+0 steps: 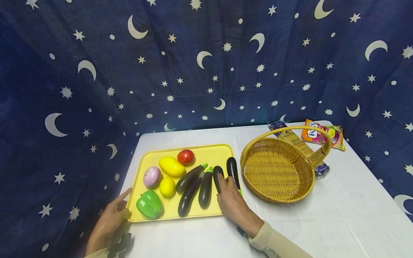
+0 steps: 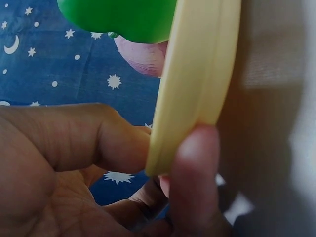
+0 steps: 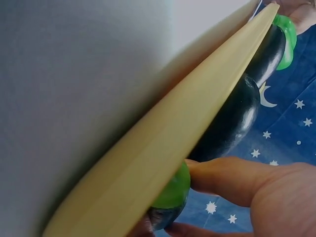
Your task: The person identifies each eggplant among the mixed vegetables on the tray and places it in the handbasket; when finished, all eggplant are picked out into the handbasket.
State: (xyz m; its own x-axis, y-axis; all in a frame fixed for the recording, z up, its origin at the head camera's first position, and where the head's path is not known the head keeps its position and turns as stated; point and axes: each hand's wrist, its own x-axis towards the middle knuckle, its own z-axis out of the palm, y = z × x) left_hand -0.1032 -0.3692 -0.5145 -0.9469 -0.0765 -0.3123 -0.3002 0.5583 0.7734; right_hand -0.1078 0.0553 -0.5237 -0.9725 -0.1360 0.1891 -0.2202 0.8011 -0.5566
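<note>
A yellow tray (image 1: pixel 211 152) lies on the white table, and my left hand (image 1: pixel 111 218) pinches its near left corner between thumb and finger, as the left wrist view shows. My right hand (image 1: pixel 235 200) reaches over the tray's right end and holds an eggplant (image 1: pixel 217 176). In the right wrist view the thumb touches the green cap (image 3: pixel 174 190). Another eggplant (image 1: pixel 232 168) lies just right of that hand. Left of it are more eggplants (image 1: pixel 205 191), a green bell pepper (image 1: pixel 150 204), a lemon (image 1: pixel 167 186), a yellow mango-like fruit (image 1: pixel 171 166), a purple onion (image 1: pixel 152 176) and a tomato (image 1: pixel 186 157).
A wicker basket (image 1: pixel 274 175) with a tall handle stands right of the tray with nothing inside. Behind it lie a long pasta-like packet (image 1: pixel 295 139) and a colourful snack bag (image 1: pixel 335 138). A blue curtain (image 1: pixel 193 71) with moons and stars hangs behind the table.
</note>
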